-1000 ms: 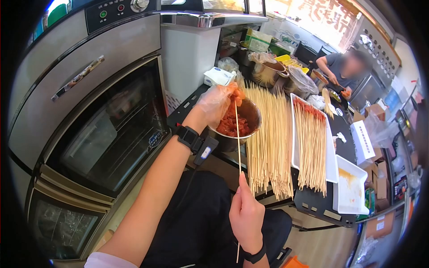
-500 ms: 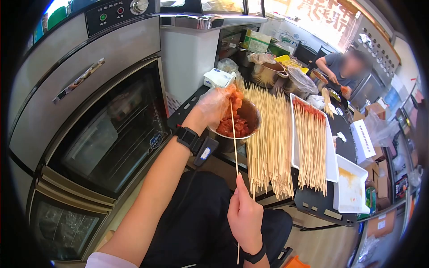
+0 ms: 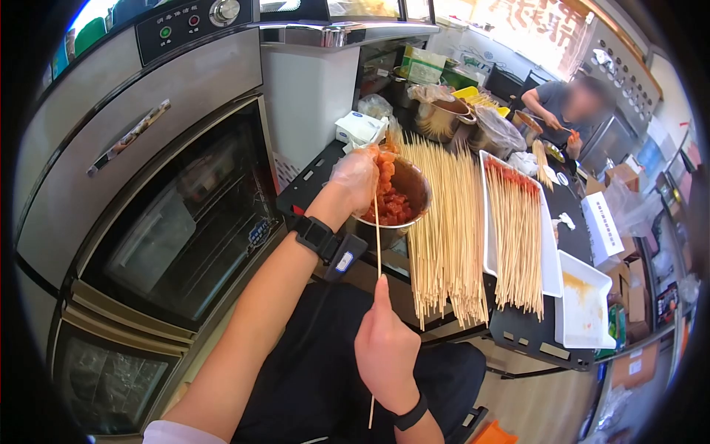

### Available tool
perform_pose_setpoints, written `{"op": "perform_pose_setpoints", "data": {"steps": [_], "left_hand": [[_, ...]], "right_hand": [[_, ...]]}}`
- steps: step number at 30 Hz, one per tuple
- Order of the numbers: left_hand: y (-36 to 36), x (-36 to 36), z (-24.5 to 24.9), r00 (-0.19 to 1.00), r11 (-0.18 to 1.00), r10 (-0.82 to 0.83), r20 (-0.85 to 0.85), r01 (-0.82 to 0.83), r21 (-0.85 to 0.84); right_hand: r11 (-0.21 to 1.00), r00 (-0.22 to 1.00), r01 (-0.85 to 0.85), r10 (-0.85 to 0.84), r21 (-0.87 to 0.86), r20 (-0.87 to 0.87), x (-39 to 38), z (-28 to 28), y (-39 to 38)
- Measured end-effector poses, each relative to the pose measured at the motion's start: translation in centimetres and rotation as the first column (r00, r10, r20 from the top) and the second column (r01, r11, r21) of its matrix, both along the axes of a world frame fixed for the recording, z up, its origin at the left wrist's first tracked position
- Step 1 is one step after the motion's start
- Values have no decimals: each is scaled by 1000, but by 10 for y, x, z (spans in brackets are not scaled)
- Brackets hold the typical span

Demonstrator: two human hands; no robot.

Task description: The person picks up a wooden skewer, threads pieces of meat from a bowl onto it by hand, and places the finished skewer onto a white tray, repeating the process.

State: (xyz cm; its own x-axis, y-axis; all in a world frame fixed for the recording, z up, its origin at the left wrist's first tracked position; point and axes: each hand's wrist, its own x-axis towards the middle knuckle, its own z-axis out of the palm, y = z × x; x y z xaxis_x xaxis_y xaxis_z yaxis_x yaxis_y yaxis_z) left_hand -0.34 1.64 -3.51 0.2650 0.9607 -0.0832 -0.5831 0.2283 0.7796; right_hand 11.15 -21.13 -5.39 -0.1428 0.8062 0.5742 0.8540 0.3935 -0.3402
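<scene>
Overhead, a cramped kitchen is seen: a steel oven (image 3: pixel 170 222) with a dark glass door fills the left of the frame, and a black table (image 3: pixel 518 337) runs from the centre towards the upper right, where one co-worker (image 3: pixel 562 103) is bent over it. A steel bowl (image 3: pixel 413 191) is set at the near left end of the table, just beside a broad heap of bare sticks (image 3: pixel 444 229). The left hand (image 3: pixel 355 177), covered by a clear glove, is held at the bowl's near rim; its fingers are curled shut around meat pieces (image 3: pixel 383 164) threaded on the top end of a single skewer (image 3: pixel 377 237). The right hand (image 3: pixel 384 348), bare and low in the centre of the frame, is closed around the lower part of that skewer, with one finger laid straight up along the stick, whose tail shows below the wrist. The skewer is thus held between the two hands, slanting from the lap up to the bowl. Two white trays are counted right of the heap: a long tray (image 3: pixel 549 266) lined with loaded sticks and a smaller tray (image 3: pixel 584 314) smeared with sauce. One bowl of meat is counted, and the bare sticks are too many to number.
</scene>
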Motion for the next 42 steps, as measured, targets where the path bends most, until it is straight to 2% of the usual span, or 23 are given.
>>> {"op": "perform_pose_setpoints", "data": {"steps": [2, 6, 8, 12, 14, 15, 17, 18, 19, 20, 21, 22, 23, 24, 26, 30, 35, 39, 41, 42], "left_hand": [[1, 4, 3, 982, 973, 182, 42, -173, -153], [-10, 7, 8, 972, 974, 206, 118, -192, -120], [-5, 9, 7, 963, 953, 267, 44, -257, -158], [1, 3, -4, 975, 984, 172, 139, -162, -79], [0, 1, -4, 989, 992, 88, -116, -76, 104], [-1, 0, -3, 989, 992, 88, -117, -75, 106], [-2, -1, -2, 992, 999, 47, 118, -46, -14], [-2, 1, -2, 992, 999, 45, 116, -44, -13], [-2, 4, -3, 984, 992, 104, -142, -93, 83], [0, 6, -5, 906, 975, 182, -383, -116, 188], [0, 3, -7, 905, 975, 181, -384, -115, 188], [1, -2, -9, 1000, 998, -6, -8, 7, 66], [-4, -4, -5, 910, 986, -155, 384, 168, -1], [-7, 0, 0, 912, 986, -155, 380, 169, -2], [-14, 12, 11, 990, 986, 98, 104, -82, -147], [-22, 18, 17, 983, 985, 89, 160, -64, -160], [-24, 27, 22, 976, 960, 213, 48, -200, -194], [-14, 24, 10, 991, 972, 128, 45, -116, -206], [4, 17, -9, 989, 991, -132, 65, 133, -7], [17, 9, -32, 988, 990, -141, 61, 142, -8]], "right_hand": [[1000, 999, -22, 22, -12, 24, -4, -1, -1], [1000, 999, -11, 12, -11, 52, -4, -6, -1], [1000, 999, -14, 14, 1, 42, -3, -8, -1], [1000, 999, -9, 9, 17, 47, -4, -9, -2], [1000, 999, -11, 11, 19, 38, -4, -8, -1], [1000, 999, -12, 12, 20, 29, -4, -8, -1], [1000, 1000, -8, 7, 19, 27, -3, -7, -1], [1000, 1000, -4, 4, 18, 26, -2, -7, -1], [1000, 1000, -3, 2, 18, 25, -2, -6, 0], [1000, 999, 1, -2, 21, 36, -3, -6, 1], [1000, 999, 4, -5, 23, 47, -3, -6, 2], [1000, 999, 4, -5, 22, 46, -4, -5, 2], [1000, 1000, -2, 2, -5, 23, -5, -3, 2], [999, 1000, -9, 9, -33, -1, -6, -1, 3], [999, 1000, -10, 10, -34, -6, -6, -1, 4], [999, 1000, -16, 16, -35, 0, -2, -2, 7], [999, 1000, -15, 15, -30, -8, 0, -2, 15], [999, 999, -3, 1, -50, -45, -2, -4, 24], [1000, 997, 3, -5, -26, -79, 1, -8, 32], [1000, 994, 8, -9, -4, -108, 4, -8, 34]]}}
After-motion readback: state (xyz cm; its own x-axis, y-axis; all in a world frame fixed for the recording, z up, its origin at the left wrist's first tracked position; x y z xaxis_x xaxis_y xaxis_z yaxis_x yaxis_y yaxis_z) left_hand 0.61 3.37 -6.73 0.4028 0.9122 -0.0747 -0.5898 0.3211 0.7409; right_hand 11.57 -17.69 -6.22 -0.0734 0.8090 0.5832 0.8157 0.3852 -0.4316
